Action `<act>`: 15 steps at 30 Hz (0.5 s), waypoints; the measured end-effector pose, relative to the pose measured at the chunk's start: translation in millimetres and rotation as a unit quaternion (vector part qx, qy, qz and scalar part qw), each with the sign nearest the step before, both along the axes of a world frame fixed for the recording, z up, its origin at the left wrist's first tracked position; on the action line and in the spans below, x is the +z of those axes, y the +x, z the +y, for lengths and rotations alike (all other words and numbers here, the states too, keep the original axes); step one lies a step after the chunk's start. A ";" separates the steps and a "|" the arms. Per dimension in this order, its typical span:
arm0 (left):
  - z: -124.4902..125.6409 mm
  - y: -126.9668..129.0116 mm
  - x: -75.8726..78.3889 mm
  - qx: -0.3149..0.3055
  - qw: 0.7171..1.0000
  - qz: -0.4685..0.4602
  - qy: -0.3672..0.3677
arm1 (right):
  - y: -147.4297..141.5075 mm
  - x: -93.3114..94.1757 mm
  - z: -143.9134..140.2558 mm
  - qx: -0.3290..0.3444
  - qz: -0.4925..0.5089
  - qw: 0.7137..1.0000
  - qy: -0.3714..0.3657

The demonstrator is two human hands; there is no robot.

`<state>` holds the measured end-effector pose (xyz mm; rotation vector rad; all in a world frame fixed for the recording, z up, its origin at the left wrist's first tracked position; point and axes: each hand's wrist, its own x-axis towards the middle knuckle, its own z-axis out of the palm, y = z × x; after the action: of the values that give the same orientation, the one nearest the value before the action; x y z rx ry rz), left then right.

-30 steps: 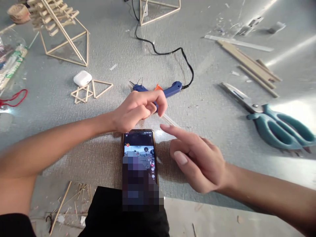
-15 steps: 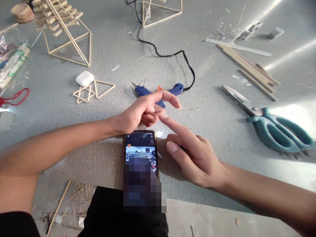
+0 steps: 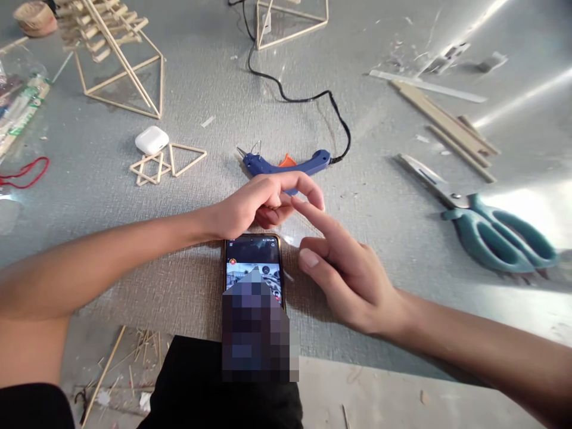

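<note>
Curls left hand (image 3: 263, 204), fingers bent, near glue gun (image 3: 309, 165); points right hand (image 3: 346, 268), index out, gripping nothing visible. Sees far-left stick frame (image 3: 107, 33) assembled, far-right wood strips (image 3: 435, 111) unjoined.

1. Teal-handled scissors (image 3: 467, 208) lie on the tabletop (image 3: 379, 173) at the right, blades pointing away.
2. Wooden strips (image 3: 433, 113) lie beyond them — roughly side by side.
3. A small white case (image 3: 152, 140) sits beside a stick star (image 3: 161, 170) and a stick triangle (image 3: 190, 164).
4. Farther left — a red cord (image 3: 44, 170) and a plastic packet (image 3: 24, 113).
5. Thin sticks (image 3: 103, 376) lie scattered on the floor (image 3: 388, 400).
</note>
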<state>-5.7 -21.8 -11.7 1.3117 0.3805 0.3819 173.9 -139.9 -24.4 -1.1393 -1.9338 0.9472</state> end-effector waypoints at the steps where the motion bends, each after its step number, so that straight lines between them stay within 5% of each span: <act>1: -0.1 0.2 0.4 -0.003 1.000 0.001 0.004 | 0.2 -0.5 0.0 -0.002 0.002 1.000 -0.002; 15: 5.2 -1.4 -2.6 -0.025 0.999 0.003 -0.019 | -0.6 2.9 0.7 -0.011 0.010 0.999 -0.041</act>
<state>-7.1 -16.6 -14.3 1.2833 0.3574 0.3270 173.3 -139.2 -21.4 -1.1891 -1.8780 1.0301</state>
